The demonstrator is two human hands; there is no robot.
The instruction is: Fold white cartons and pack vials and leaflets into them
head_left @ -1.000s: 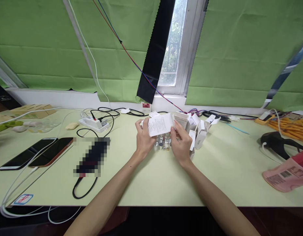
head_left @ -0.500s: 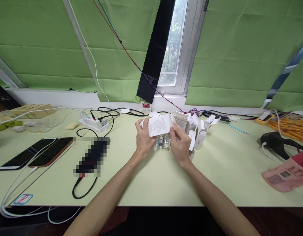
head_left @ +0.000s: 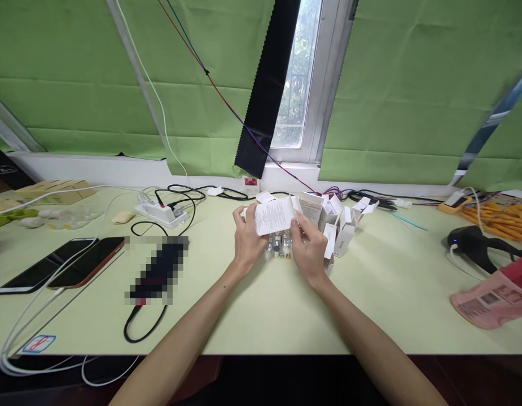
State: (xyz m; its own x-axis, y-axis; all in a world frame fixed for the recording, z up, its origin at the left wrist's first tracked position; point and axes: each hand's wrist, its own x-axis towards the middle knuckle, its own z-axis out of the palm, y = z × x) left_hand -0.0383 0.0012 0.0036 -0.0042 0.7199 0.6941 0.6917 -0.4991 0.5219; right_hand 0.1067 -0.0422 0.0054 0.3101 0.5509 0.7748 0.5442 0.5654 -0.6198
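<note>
Left hand point(head_left: 246, 239) and right hand point(head_left: 308, 248) both pinch printed leaflet point(head_left: 274, 215), fingers closed on its edges, above small vials point(head_left: 278, 246) mid-table, toward far edge. Keep paper taut, align edges before creasing; avoid knocking open white boxes point(head_left: 334, 225).

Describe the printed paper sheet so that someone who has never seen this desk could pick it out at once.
Start at the window between the green blinds and drop straight down to the pale green table. There the left hand and right hand hold up the paper sheet by its edges. Unlike the small white boxes beside it, it is flat and covered in fine print.
</note>
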